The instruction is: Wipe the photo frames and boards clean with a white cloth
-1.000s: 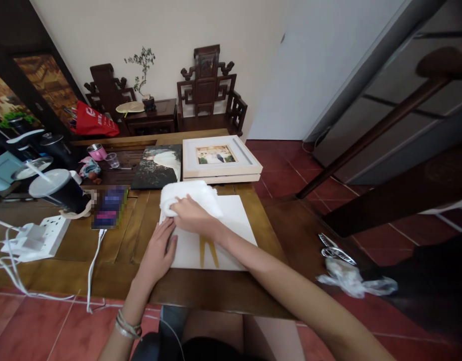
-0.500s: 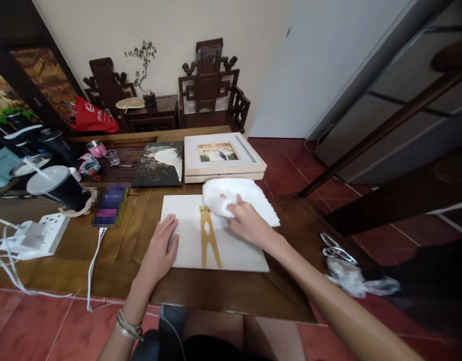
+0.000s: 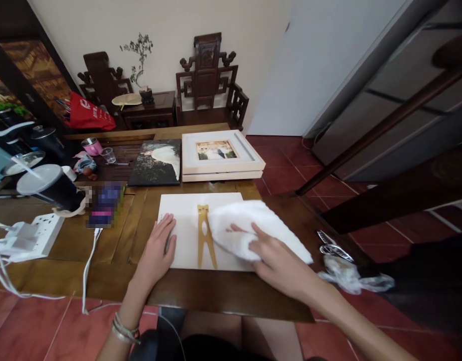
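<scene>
A white rectangular board (image 3: 185,250) lies flat on the wooden table before me. On it rests a flat gold-coloured piece (image 3: 202,215) with two long legs and a small eared top. My left hand (image 3: 160,245) lies on the board's left edge, fingers stretched out. In my right hand (image 3: 272,255) is a bunched white fluffy cloth (image 3: 268,220); it covers the board's right part and hangs past that edge. The fingers press into the cloth, and some of them are hidden by it.
Framed pictures (image 3: 225,173) and a dark canvas print (image 3: 155,160) lie beyond the board. A lidded cup (image 3: 46,185), a phone (image 3: 106,204) and a power strip (image 3: 46,235) stand at left. Scissors (image 3: 334,248) and a clear plastic bag (image 3: 343,273) lie at right.
My right hand has drawn the cloth toward me and to the right, away from the gold piece's top. My left hand keeps its place on the board.
</scene>
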A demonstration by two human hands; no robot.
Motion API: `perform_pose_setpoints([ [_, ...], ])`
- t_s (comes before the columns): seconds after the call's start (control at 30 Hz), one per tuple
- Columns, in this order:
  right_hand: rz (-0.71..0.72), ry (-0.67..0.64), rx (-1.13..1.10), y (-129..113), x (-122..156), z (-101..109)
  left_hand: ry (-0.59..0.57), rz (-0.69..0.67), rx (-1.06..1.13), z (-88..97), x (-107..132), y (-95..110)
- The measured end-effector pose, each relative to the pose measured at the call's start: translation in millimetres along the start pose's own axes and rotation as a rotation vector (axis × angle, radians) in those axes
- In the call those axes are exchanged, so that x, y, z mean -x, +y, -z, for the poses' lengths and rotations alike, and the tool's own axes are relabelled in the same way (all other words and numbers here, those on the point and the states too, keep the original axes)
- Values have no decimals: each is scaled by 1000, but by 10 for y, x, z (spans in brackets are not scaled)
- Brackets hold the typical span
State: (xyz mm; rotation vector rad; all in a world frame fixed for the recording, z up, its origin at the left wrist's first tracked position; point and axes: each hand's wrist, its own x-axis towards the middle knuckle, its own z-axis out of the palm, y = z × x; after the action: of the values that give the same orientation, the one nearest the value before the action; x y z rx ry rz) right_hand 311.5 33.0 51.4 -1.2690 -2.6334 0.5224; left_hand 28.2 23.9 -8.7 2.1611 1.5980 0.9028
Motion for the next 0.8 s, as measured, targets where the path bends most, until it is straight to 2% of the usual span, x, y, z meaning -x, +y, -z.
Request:
perform_pose_setpoints([
  [0.17, -31, 109, 50, 326, -662, -15, 6, -2, 12, 21, -1, 6],
  [0.23, -35, 145, 59, 378, -797, -33, 11, 1, 20, 25, -3, 13],
  [0.3, -22, 165, 79, 365, -806, -61, 16, 3, 23, 25, -4, 18],
  [0.4, 10, 127, 106, 226, -567, -104, 23, 2, 25, 16, -3, 19],
  [0.63, 110, -83, 17, -264, 464, -41, 24, -4, 17, 2, -6, 17],
  [0.7, 102, -113, -23, -290, 553, 14, 22, -7, 12, 2, -8, 19],
  [0.8, 56, -124, -50, -180, 382, 72, 16, -5, 7, 3, -9, 18],
])
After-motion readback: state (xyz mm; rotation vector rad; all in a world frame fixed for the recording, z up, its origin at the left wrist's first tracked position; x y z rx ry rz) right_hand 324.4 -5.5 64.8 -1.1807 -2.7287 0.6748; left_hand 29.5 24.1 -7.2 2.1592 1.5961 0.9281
